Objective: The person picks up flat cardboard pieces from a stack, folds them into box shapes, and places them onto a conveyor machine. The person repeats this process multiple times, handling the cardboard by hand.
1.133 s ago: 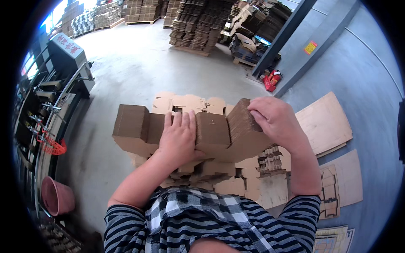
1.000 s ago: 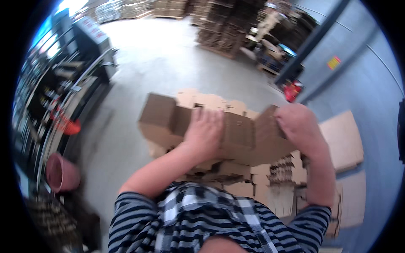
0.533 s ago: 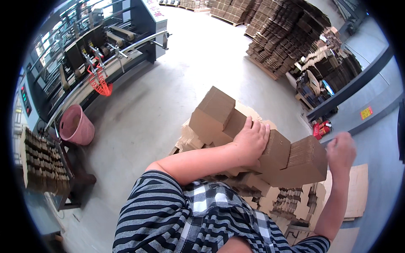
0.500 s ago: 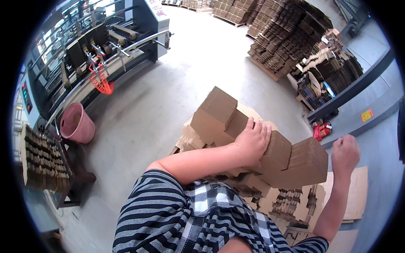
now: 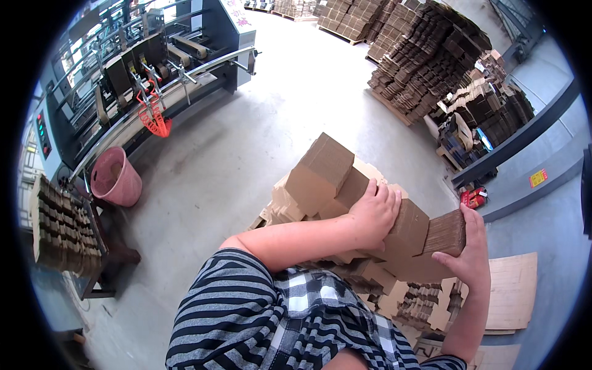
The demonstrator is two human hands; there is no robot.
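Note:
A row of folded brown cardboard blanks (image 5: 410,225) stands in front of me on a pile of more cardboard (image 5: 280,200). My left forearm crosses in front of it, and my left hand (image 5: 376,213) is bent over the middle, fingers on top and closed on the cardboard. At the row's right end, my right hand (image 5: 472,250) has its thumb and fingers spread wide, the palm against the end of the blanks. A thick block of cardboard (image 5: 320,172) forms the far left end of the row.
A machine (image 5: 154,74) with orange coiled hoses stands at upper left, a pink bin (image 5: 116,177) beside it. Stacked cardboard (image 5: 65,228) sits on a stand at left. Tall cardboard stacks (image 5: 425,58) rise at upper right, near a grey beam (image 5: 518,139). Flat sheets (image 5: 512,290) lie at right.
My right hand has come in leftward from beside the cardboard, opened from a closed shape, and now touches the right end. My left hand stays on the row.

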